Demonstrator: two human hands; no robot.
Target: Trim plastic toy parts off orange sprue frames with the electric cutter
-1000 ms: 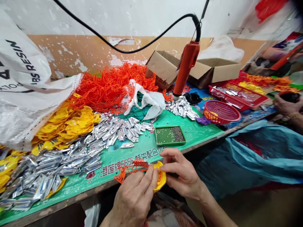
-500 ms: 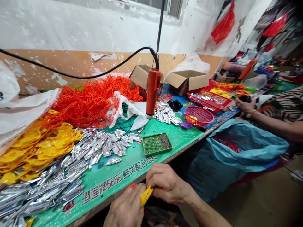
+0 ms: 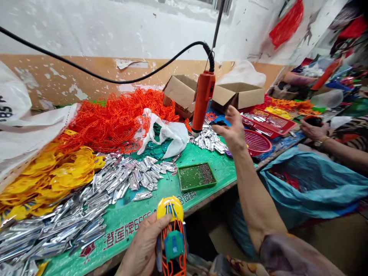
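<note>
In my left hand (image 3: 145,239), at the table's front edge, is a toy car (image 3: 174,242) with a yellow hood, an orange frame and a teal roof piece. The thumb presses on the yellow hood. My right hand (image 3: 233,130) is raised over the table with its fingers apart and holds nothing. Just left of it, not touching, an orange electric screwdriver (image 3: 203,100) hangs tip down from a black cable. Below that lies a green tray (image 3: 184,188) with small screws bunched at its right side.
Heaps of silver strips (image 3: 74,214), yellow car parts (image 3: 57,174) and orange frames (image 3: 120,122) cover the table's left. Cardboard boxes (image 3: 247,94) and red baskets (image 3: 257,142) stand behind. A blue sack (image 3: 304,199) and another person's hand (image 3: 314,130) are at right.
Both hands were together at the table edge around a yellow piece. My right hand has let go and risen toward the screwdriver. The toy car now shows upright in my left hand.
</note>
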